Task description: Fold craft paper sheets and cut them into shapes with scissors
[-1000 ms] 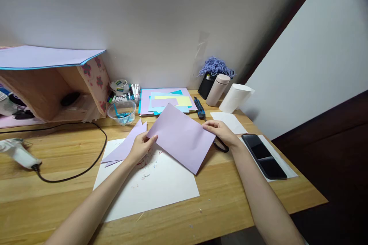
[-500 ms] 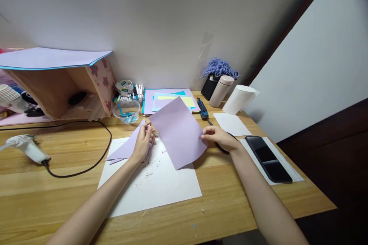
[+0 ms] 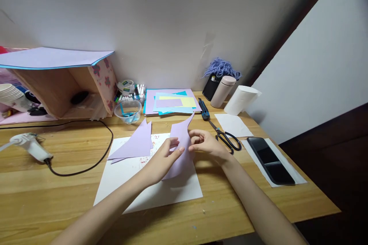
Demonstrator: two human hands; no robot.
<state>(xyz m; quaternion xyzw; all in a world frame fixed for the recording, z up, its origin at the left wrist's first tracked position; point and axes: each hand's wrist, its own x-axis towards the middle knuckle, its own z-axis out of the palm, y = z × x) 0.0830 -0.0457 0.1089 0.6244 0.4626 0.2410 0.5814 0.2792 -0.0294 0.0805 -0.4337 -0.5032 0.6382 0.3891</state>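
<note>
A purple sheet of paper (image 3: 181, 134) stands curved and tilted between my two hands, above a marked white sheet (image 3: 155, 199). My left hand (image 3: 162, 160) is at its left side, thumb and fingers closed on it. On the opposite side, my right hand (image 3: 206, 146) grips the sheet's right edge between thumb and fingers. Two folded or cut purple paper triangles (image 3: 135, 143) lie overlapping on the white sheet, left of the held paper. Black-handled scissors (image 3: 222, 136) rest just beyond my right hand.
Behind are stacked coloured papers (image 3: 172, 103), a utility knife (image 3: 204, 109), a clear plastic bowl (image 3: 128, 113) and markers (image 3: 140, 91). A glue gun (image 3: 31, 149) with a black cord lies left, near a cardboard box (image 3: 100, 88). At right are a phone (image 3: 270, 160), a flask (image 3: 223, 92) and a paper roll (image 3: 240, 99).
My left hand has moved right from beside the triangles onto the purple sheet. The sheet has turned and bent upright; my right hand has shifted left, uncovering the scissors.
</note>
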